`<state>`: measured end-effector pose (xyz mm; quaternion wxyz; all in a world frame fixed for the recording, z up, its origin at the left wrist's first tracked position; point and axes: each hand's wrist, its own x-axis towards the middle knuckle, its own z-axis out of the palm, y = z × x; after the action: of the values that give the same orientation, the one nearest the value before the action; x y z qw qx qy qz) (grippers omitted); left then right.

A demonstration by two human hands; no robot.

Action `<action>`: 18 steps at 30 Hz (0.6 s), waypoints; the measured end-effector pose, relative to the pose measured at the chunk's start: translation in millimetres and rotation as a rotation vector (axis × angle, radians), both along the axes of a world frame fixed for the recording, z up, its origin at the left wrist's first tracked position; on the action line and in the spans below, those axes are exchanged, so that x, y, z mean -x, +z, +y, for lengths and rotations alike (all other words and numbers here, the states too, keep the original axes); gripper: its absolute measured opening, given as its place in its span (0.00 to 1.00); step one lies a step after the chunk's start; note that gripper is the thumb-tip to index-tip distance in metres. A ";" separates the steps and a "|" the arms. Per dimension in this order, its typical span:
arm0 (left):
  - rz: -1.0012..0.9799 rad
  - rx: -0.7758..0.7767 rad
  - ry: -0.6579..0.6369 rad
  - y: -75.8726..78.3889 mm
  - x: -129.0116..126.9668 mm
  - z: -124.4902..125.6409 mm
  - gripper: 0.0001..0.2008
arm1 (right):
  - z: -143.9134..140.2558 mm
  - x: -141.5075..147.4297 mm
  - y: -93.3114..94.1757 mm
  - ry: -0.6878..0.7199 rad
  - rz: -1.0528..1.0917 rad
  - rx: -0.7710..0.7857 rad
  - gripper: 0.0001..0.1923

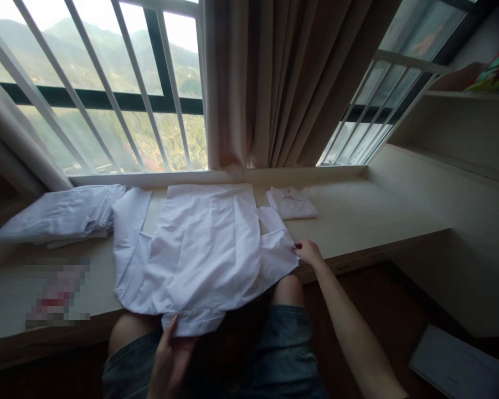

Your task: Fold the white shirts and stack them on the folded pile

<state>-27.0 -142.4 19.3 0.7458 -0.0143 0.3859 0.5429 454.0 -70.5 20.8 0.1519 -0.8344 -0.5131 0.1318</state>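
Note:
A white shirt (207, 238) lies spread on the pale bench, its collar end hanging over the front edge toward me. My left hand (172, 354) grips the collar, thumb on top and the other fingers underneath. At the right, my right hand (309, 252) pinches the edge of the shirt's sleeve side near the bench edge. The left sleeve part lies folded back along the body of the shirt. Just beyond the right sleeve sits a small folded white shirt (291, 202). To the left is a stack of white garments (75, 213).
The pale bench (357, 216) runs below barred windows (120, 100) and a drawn curtain (249, 83). A blurred-out flat item (58, 293) lies at the left front. Shelving (461, 127) stands at the right. A pale flat object (461, 363) is on the dark floor.

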 end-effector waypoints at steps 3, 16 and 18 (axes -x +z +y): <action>0.189 0.045 0.061 2.4 -0.3 2.2 0.23 | -43.4 -7.0 -20.0 -0.222 0.519 -0.207 0.16; 0.446 0.105 0.059 9.8 13.3 4.9 0.16 | -112.8 -18.8 -97.7 -0.799 0.908 -0.754 0.18; 0.461 0.092 0.045 11.0 13.2 4.2 0.15 | -107.5 -19.9 -90.0 -0.675 0.672 -0.722 0.29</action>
<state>-40.2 -138.2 30.3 0.6240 0.0675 0.5700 0.5302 473.9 -178.0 -69.1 0.6134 -0.7596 -0.1557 0.1500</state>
